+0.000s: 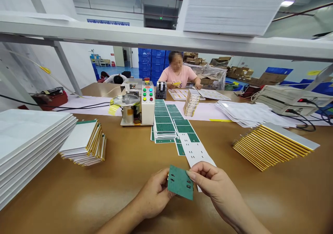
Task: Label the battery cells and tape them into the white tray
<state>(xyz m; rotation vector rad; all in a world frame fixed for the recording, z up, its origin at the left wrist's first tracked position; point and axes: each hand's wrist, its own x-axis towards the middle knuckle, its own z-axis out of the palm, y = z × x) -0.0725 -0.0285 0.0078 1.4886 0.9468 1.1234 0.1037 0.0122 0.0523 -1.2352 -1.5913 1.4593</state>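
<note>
On brown workbench [62, 206], L hand [153, 194] & R hand [215, 185] grips clamped on green card [180, 182]; blue crates [152, 64] stacked beyond.

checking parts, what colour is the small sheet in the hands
The sheet is dark green with dark slots; best in the head view.

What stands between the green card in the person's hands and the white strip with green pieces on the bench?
Nothing visible: the green card, held by the left hand and right hand, sits at the near end of the white strip, which runs under the right hand.
</note>
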